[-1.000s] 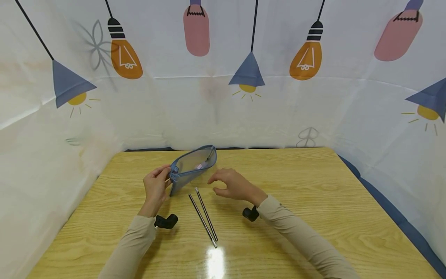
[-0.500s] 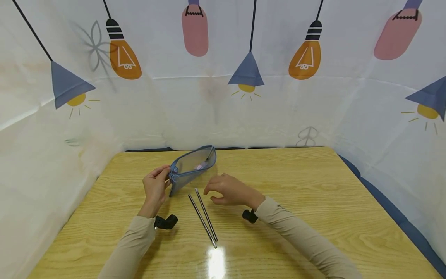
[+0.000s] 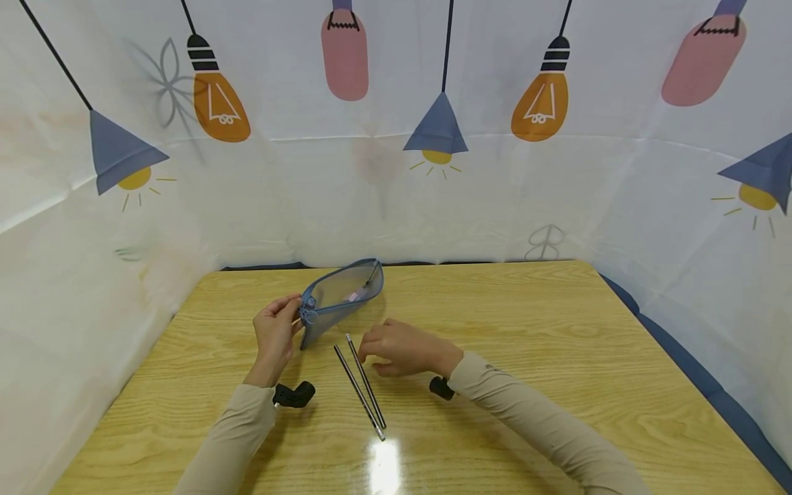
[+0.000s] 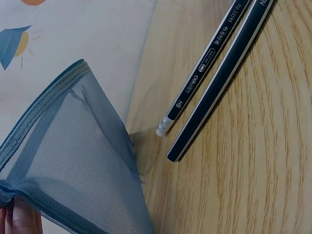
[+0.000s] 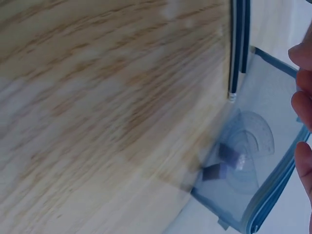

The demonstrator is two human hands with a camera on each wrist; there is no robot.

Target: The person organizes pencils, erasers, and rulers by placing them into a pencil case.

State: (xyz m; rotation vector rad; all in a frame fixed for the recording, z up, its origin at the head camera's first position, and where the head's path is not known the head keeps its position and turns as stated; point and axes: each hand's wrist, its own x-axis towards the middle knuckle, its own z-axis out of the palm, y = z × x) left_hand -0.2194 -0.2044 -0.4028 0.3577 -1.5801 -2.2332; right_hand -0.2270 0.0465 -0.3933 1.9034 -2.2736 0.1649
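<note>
The nearer pencil [image 3: 367, 382] slants away just left of our loosely curved, empty right hand [image 3: 402, 349]; our left hand [image 3: 275, 338] pinches the pouch [image 3: 323, 322].

Left grip [image 3: 274, 335] pinches a blue pouch [image 3: 334, 317]; right grip [image 3: 402, 348] is beside two pencils [image 3: 355, 386].

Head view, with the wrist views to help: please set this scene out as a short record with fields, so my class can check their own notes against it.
Surface: wood-grain table
Container: blue mesh pouch, mouth open
Inside: clear protractor and small items, hard to identify through the mesh
Pencils: two, dark with pale stripes, eraser ends pointing opposite ways
Left hand: pinches one end of the pouch
Right hand: holds nothing, fingers bent beside the pencils; contact cannot be told
</note>
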